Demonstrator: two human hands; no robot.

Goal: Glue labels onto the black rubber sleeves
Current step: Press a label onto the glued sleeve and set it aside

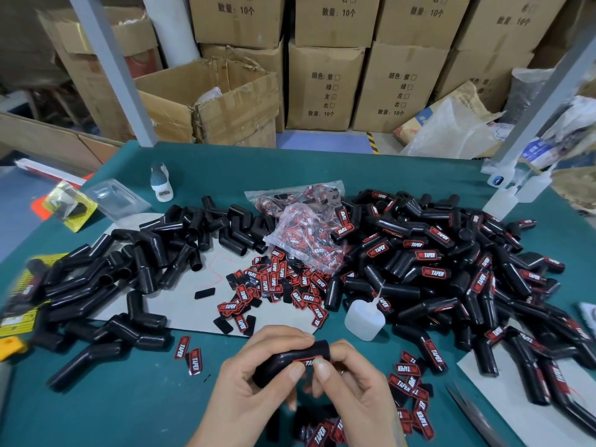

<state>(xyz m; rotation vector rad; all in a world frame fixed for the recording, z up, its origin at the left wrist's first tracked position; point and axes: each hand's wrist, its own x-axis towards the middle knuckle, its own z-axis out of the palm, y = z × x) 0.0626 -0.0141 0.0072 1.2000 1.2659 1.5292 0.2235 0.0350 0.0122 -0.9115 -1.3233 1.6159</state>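
Head view, left hand: the left hand (254,379) sits at the lower centre of the frame, palm turned inward, fingers curled over the top of a black bent rubber sleeve (292,361) and thumb laid along its near side.
Head view, right hand: the right hand (351,382) mirrors it just right of centre, fingers wrapped behind the sleeve's right end and thumb tip pressing on a red-and-black label (308,361) stuck on the sleeve.
Held sleeve: gripped between both hands above the teal table mat (129,408), tilted with its right end higher.
Unlabelled sleeves: a heap of plain black rubber sleeves (135,269) fills the left middle of the frame.
Labelled sleeves: a larger heap of black sleeves bearing labels (451,269) fills the right middle.
Loose labels: a scatter of red-and-black labels (277,288) lies at the centre on a grey card sheet (180,304); more lie beside and below the hands.
Label bags: clear plastic bags of labels (303,237) rest between the two heaps.
Glue: a small translucent glue bottle (364,321) with a thin nozzle stands upright just right of centre, against the labelled heap.
Background: brown cardboard boxes (325,85) are stacked across the top.
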